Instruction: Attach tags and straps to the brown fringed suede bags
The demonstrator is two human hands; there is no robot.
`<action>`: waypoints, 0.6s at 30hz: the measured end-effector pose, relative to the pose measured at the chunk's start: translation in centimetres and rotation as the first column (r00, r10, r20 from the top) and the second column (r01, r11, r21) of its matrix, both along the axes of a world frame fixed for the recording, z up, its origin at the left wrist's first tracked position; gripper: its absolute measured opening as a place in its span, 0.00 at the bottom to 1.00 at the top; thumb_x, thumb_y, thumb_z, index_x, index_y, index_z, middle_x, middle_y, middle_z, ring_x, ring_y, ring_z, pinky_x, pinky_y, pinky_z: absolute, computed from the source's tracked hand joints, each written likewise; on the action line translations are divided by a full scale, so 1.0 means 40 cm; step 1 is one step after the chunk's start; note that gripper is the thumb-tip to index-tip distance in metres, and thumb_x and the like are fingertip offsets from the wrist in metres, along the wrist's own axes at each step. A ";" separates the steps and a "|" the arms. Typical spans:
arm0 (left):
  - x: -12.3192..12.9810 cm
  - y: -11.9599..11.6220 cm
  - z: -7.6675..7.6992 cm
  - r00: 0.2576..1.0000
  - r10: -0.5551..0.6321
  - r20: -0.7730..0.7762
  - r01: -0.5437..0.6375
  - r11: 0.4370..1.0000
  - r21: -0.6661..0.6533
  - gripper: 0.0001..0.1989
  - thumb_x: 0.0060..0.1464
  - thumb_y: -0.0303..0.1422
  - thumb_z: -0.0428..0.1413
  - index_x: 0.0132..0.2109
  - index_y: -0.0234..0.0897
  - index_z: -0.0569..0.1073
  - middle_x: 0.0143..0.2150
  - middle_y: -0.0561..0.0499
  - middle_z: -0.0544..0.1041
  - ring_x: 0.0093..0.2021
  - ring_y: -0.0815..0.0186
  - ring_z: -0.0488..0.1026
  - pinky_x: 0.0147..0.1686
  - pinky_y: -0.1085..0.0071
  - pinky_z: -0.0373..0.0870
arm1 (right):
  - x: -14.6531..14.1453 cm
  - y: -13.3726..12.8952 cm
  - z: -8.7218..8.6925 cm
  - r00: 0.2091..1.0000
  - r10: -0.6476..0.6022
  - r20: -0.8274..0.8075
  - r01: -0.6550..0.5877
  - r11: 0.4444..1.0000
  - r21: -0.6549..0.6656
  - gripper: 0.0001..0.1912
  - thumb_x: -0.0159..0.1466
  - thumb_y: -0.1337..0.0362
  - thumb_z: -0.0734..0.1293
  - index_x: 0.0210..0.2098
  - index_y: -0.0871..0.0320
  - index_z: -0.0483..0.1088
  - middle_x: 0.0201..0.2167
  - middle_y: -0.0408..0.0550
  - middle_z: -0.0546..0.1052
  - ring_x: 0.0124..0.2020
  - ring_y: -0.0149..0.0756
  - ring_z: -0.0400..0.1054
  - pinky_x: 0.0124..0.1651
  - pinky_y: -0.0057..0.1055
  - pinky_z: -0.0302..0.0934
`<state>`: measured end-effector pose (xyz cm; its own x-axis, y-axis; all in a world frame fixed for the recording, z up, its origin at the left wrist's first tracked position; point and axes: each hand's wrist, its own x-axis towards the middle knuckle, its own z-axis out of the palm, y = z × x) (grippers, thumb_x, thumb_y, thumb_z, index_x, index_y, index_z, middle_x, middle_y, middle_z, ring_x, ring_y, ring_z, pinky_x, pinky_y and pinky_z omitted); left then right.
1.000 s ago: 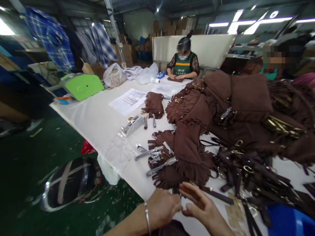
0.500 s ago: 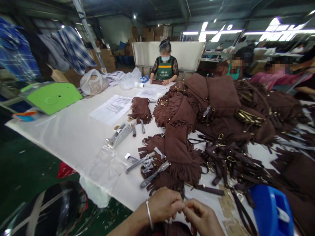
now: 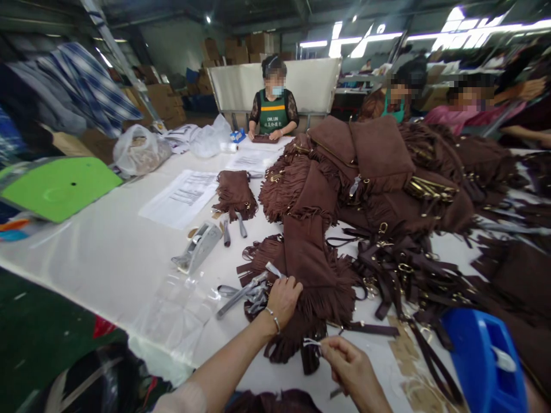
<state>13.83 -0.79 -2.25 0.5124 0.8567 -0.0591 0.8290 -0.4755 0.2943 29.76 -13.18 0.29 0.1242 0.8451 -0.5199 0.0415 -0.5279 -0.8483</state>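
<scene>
My left hand (image 3: 284, 301) reaches out over a brown fringed bag (image 3: 307, 255) on the table, fingers curled down beside its zip. What those fingers hold is hidden under them. Grey plastic-wrapped straps (image 3: 243, 295) lie just left of that hand. Nearer to me, my right hand (image 3: 350, 364) is closed in a pinch on a thin white forked strip (image 3: 311, 343), whose ends stick out to the left. Brown material (image 3: 271, 402) shows at the bottom edge, close to my body.
A large heap of brown bags (image 3: 383, 155) covers the right side, with dark straps (image 3: 396, 275) before it. A blue plastic object (image 3: 482, 355) stands at right. A tape dispenser (image 3: 198, 248), papers (image 3: 181, 195) and a green board (image 3: 60, 186) lie left. A co-worker (image 3: 273, 109) sits opposite.
My hands have moved apart. The left has gone forward onto the bag, where a wrapped strap lay in view. The right stays low, its white strip now showing. The view has shifted slightly right.
</scene>
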 end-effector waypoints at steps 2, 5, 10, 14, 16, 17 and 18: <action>-0.003 0.015 -0.019 1.000 -0.020 0.009 0.020 1.000 -0.022 0.11 0.59 0.21 0.46 0.46 0.35 0.68 0.44 0.43 0.69 0.47 0.53 0.66 0.47 0.54 0.65 | 0.000 0.013 -0.006 0.999 -0.034 -0.006 0.034 0.999 0.014 0.22 0.49 0.44 0.69 0.24 0.59 0.72 0.10 0.36 0.61 0.12 0.24 0.49 0.16 0.22 0.41; -0.022 0.030 -0.025 0.997 -0.043 0.067 0.048 0.995 -0.084 0.09 0.60 0.23 0.46 0.44 0.37 0.68 0.42 0.46 0.70 0.46 0.56 0.66 0.49 0.58 0.65 | 0.005 0.031 -0.019 0.997 -0.066 -0.031 0.067 0.998 0.013 0.22 0.48 0.44 0.69 0.24 0.59 0.72 0.10 0.37 0.62 0.12 0.25 0.50 0.15 0.23 0.43; -0.055 0.035 0.002 0.964 0.123 0.237 -0.070 0.973 -0.222 0.12 0.57 0.21 0.47 0.46 0.38 0.65 0.41 0.49 0.71 0.45 0.61 0.68 0.48 0.64 0.65 | 0.018 0.076 -0.029 0.995 -0.079 -0.061 0.080 0.997 0.022 0.22 0.51 0.44 0.68 0.26 0.58 0.72 0.12 0.38 0.64 0.13 0.26 0.53 0.15 0.24 0.45; -0.065 0.005 -0.006 0.847 0.414 0.332 -0.258 0.868 -0.424 0.12 0.53 0.21 0.47 0.44 0.38 0.62 0.30 0.56 0.68 0.34 0.65 0.71 0.38 0.68 0.68 | 0.012 0.126 -0.007 0.996 -0.015 0.089 0.003 0.991 0.134 0.17 0.54 0.49 0.67 0.26 0.59 0.73 0.17 0.39 0.66 0.19 0.29 0.58 0.22 0.25 0.53; -0.069 -0.017 -0.027 0.763 0.551 0.338 -0.314 0.773 -0.551 0.10 0.52 0.22 0.48 0.41 0.38 0.61 0.28 0.57 0.67 0.29 0.67 0.72 0.30 0.71 0.69 | 0.004 0.151 0.007 0.975 0.052 0.218 -0.091 0.981 0.174 0.15 0.57 0.52 0.66 0.26 0.58 0.74 0.18 0.40 0.68 0.21 0.30 0.60 0.24 0.25 0.55; -0.073 -0.029 -0.037 0.722 0.607 0.333 -0.327 0.723 -0.608 0.09 0.51 0.23 0.48 0.40 0.37 0.60 0.29 0.56 0.68 0.27 0.67 0.73 0.27 0.72 0.69 | 0.000 0.162 0.013 0.960 0.088 0.266 -0.142 0.971 0.191 0.15 0.58 0.52 0.65 0.27 0.57 0.75 0.19 0.41 0.70 0.22 0.31 0.62 0.25 0.25 0.56; -0.077 -0.041 -0.045 0.683 0.653 0.327 -0.336 0.678 -0.653 0.09 0.51 0.24 0.49 0.40 0.37 0.60 0.30 0.55 0.69 0.26 0.67 0.73 0.25 0.73 0.69 | -0.005 0.173 0.017 0.946 0.123 0.299 -0.191 0.959 0.210 0.14 0.59 0.53 0.65 0.28 0.57 0.76 0.20 0.42 0.72 0.23 0.32 0.64 0.27 0.25 0.58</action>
